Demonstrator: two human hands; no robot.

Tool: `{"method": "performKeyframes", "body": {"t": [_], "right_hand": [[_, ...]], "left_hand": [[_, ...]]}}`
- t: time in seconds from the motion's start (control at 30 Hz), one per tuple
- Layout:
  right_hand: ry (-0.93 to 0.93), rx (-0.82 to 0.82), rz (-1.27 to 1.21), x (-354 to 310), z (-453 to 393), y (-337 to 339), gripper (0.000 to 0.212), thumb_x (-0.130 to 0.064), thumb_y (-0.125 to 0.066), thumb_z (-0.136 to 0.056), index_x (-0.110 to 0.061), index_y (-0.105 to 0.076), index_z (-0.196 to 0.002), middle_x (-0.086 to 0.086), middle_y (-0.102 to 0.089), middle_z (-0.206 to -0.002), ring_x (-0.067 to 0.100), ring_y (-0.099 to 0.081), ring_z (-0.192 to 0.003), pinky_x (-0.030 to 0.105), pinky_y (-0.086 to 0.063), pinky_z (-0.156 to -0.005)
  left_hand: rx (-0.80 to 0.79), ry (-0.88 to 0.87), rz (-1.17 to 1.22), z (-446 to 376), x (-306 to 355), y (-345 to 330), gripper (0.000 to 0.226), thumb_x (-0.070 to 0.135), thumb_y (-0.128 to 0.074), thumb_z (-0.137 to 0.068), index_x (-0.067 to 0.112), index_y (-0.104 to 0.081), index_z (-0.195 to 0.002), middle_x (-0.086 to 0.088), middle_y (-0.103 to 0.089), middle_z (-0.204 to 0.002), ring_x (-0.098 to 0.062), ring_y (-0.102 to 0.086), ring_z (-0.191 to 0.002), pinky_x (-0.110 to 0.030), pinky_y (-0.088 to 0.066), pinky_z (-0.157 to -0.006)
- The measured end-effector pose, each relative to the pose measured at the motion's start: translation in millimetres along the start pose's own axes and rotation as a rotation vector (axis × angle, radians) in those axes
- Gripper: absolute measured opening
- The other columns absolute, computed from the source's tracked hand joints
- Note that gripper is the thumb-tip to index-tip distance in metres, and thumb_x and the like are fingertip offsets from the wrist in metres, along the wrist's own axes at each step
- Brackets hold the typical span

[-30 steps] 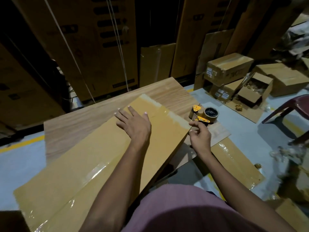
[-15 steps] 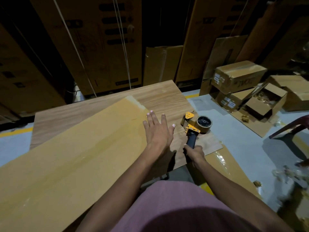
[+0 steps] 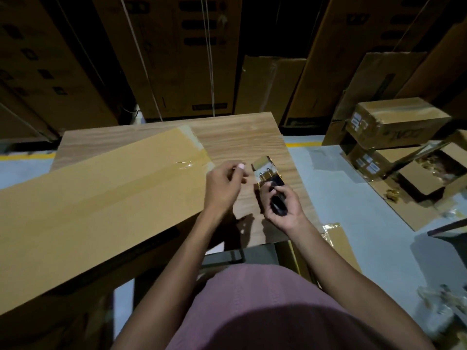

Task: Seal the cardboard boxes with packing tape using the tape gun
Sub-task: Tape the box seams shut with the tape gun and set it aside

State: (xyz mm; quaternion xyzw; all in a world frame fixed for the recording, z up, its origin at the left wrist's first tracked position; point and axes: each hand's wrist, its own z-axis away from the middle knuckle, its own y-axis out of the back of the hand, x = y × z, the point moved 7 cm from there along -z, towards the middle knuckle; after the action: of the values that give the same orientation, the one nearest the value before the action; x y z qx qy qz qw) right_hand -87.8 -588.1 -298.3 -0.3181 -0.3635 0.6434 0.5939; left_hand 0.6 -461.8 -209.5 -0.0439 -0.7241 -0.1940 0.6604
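Head cam, the only view here. It's a dim warehouse spot, looking down at a wood-grain table [image 3: 242,140] with a long flat cardboard box [image 3: 96,198] lying across its left side. The box runs off the near-left edge of the table, and there's a strip of clear tape [image 3: 185,164] glinting along its top near the far right end.

The right hand [image 3: 284,207] has its fingers curled round the black handle of the tape gun [image 3: 267,173]. The gun is over the right part of the table, just right of the box's end, with its tan front end pointing away from the person. The left hand [image 3: 222,185] is right beside the gun's front, fingers loosely curled, thumb and forefinger close together. It's blurry, so I can't tell if it's actually pinching the tape end or anything at all.

The floor [image 3: 358,223] is pale grey with a yellow line [image 3: 27,155] on the far side. Tall brown cartons [image 3: 177,54] stand along the back. On the right sits a pile of small boxes [image 3: 394,122], one open, on flattened cardboard. More cardboard lies under the table's near right corner. A pink garment [image 3: 265,311] fills the bottom of the shot.
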Motion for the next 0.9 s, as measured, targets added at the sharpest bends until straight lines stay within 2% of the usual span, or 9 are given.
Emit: {"method": "performKeyframes", "body": {"t": [0.1,0.17,0.33,0.43,0.53,0.63,0.7,0.8,0.9], "right_hand": [[-0.094,-0.134,0.171,15.8,13.3,-20.3,0.054,0.016,-0.084,-0.047,-0.001,-0.063,-0.094,0.007,-0.066,-0.077,0.014,-0.061,-0.052,0.025,-0.055,-0.047],[-0.07,-0.199,0.307,19.1,20.0,-33.4,0.056,0.01,-0.086,-0.047,-0.004,-0.061,-0.094,0.006,-0.062,-0.076,0.013,-0.054,-0.048,0.025,-0.05,-0.043],[-0.03,-0.246,0.69,32.3,36.0,-53.4,0.053,-0.004,-0.082,-0.047,-0.007,-0.059,-0.094,0.006,-0.055,-0.07,0.013,-0.046,-0.044,0.025,-0.044,-0.042],[-0.02,-0.194,0.88,40.6,38.9,-54.5,0.035,-0.001,-0.061,-0.063,-0.008,-0.056,-0.096,0.006,-0.056,-0.069,0.014,-0.048,-0.044,0.026,-0.044,-0.043],[0.005,-0.183,0.973,52.0,38.5,-58.4,0.029,0.001,-0.051,-0.068,-0.006,-0.056,-0.096,0.009,-0.058,-0.07,0.016,-0.05,-0.044,0.027,-0.045,-0.044],[0.038,-0.207,0.992,63.8,34.4,-63.6,0.029,0.001,-0.052,-0.068,-0.003,-0.055,-0.097,0.011,-0.059,-0.07,0.017,-0.05,-0.044,0.028,-0.047,-0.044],[0.049,-0.221,0.968,72.0,30.2,-67.8,0.029,0.001,-0.052,-0.068,-0.004,-0.056,-0.096,0.011,-0.058,-0.07,0.017,-0.05,-0.044,0.028,-0.046,-0.044],[0.096,-0.233,0.923,83.4,22.2,-78.0,0.033,-0.001,-0.058,-0.061,-0.004,-0.059,-0.094,0.01,-0.057,-0.068,0.018,-0.049,-0.042,0.028,-0.045,-0.044],[0.158,-0.215,0.898,92.7,14.6,-86.9,0.038,-0.005,-0.062,-0.056,-0.004,-0.058,-0.094,0.01,-0.057,-0.067,0.018,-0.048,-0.042,0.027,-0.044,-0.043]], "left_hand": [[0.122,0.138,0.137,-9.0,-2.9,24.9,0.023,0.033,-0.055,-0.104,0.022,-0.071,-0.093,-0.007,-0.076,-0.08,-0.019,-0.072,-0.071,-0.033,-0.051,-0.057],[0.136,0.247,0.204,-15.9,-5.4,36.9,0.035,0.046,-0.05,-0.105,0.017,-0.069,-0.1,-0.012,-0.075,-0.081,-0.024,-0.071,-0.068,-0.031,-0.048,-0.053],[-0.061,0.511,0.299,-21.0,2.1,49.7,0.072,0.07,-0.025,-0.1,0.011,-0.059,-0.122,-0.015,-0.074,-0.082,-0.024,-0.072,-0.065,-0.026,-0.05,-0.047],[-0.145,0.546,0.36,-17.1,9.9,56.4,0.072,0.076,-0.029,-0.096,0.015,-0.058,-0.119,-0.014,-0.075,-0.088,-0.022,-0.072,-0.063,-0.026,-0.051,-0.048],[-0.17,0.568,0.386,-15.7,5.0,70.7,0.065,0.072,-0.049,-0.092,0.015,-0.061,-0.123,-0.013,-0.073,-0.096,-0.017,-0.065,-0.058,-0.026,-0.054,-0.05],[-0.18,0.55,0.471,-16.3,4.6,89.2,0.053,0.062,-0.057,-0.093,0.019,-0.067,-0.123,-0.013,-0.077,-0.102,-0.018,-0.069,-0.075,-0.026,-0.061,-0.06],[-0.201,0.521,0.531,-13.7,12.5,98.1,0.04,0.051,-0.056,-0.098,0.018,-0.07,-0.115,-0.009,-0.079,-0.093,-0.017,-0.074,-0.084,-0.029,-0.062,-0.079],[-0.255,0.508,0.624,-11.3,20.5,109.6,0.036,0.032,-0.054,-0.103,0.006,-0.062,-0.126,-0.001,-0.068,-0.058,-0.007,-0.07,-0.061,-0.037,-0.051,-0.102],[-0.375,0.6,0.636,-11.0,17.0,125.0,0.043,0.032,-0.064,-0.096,0.005,-0.059,-0.129,-0.014,-0.073,-0.076,-0.018,-0.073,-0.064,-0.029,-0.063,-0.072]]}}
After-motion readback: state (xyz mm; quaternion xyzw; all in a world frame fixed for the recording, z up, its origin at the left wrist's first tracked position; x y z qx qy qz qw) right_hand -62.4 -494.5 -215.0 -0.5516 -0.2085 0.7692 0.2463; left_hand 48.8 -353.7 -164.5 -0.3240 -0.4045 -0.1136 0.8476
